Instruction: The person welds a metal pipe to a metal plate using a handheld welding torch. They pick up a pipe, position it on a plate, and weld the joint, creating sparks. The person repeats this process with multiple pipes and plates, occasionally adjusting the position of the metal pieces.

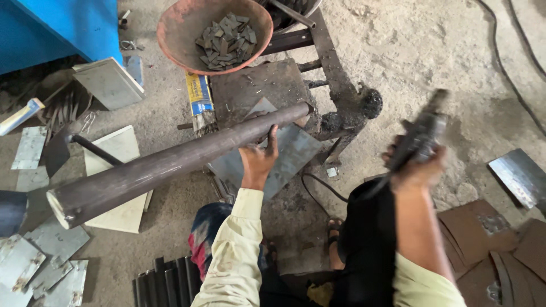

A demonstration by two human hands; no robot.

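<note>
— What's the place like?
— Dusty concrete floor (432,51), metal plates (34,267) scattered about. Behind the pipe (170,162) sits an orange bowl (176,34) holding small grey metal scraps (226,41).
— And the hands?
— The left hand (257,159) cups the pipe from below, fingers curled around it. The right hand (418,167), right of the pipe's far end, wraps a dark welding holder (421,139) tightly.
</note>
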